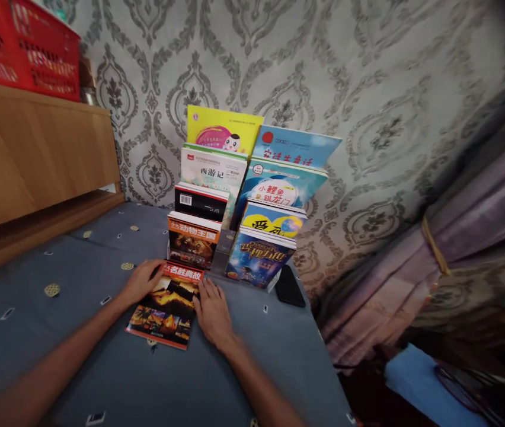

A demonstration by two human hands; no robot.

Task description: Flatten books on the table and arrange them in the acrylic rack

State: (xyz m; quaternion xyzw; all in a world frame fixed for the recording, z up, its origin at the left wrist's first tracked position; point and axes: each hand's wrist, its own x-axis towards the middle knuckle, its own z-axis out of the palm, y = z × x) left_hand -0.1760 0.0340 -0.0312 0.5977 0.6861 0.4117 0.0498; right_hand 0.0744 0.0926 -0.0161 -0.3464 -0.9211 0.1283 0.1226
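Observation:
A book (173, 299) with a red title band and photos of a lit building on its dark cover lies on the blue patterned cloth. My left hand (141, 281) holds its upper left edge, fingers curled at the corner. On the right edge, my right hand (213, 309) grips the same book, its thumb at the cover's side. Just behind stands a book with a lion cover (193, 242), in front of a black book (201, 203). To the right of these, a dark blue book (259, 259) fronts another row of upright books.
Taller books, including a yellow one (223, 127) and a light blue one (297, 145), lean near the papered wall. A black phone (290, 287) lies by the cloth's right edge. Left are a wooden cabinet (39, 154) and red basket (48, 50); a curtain (395, 284) hangs right.

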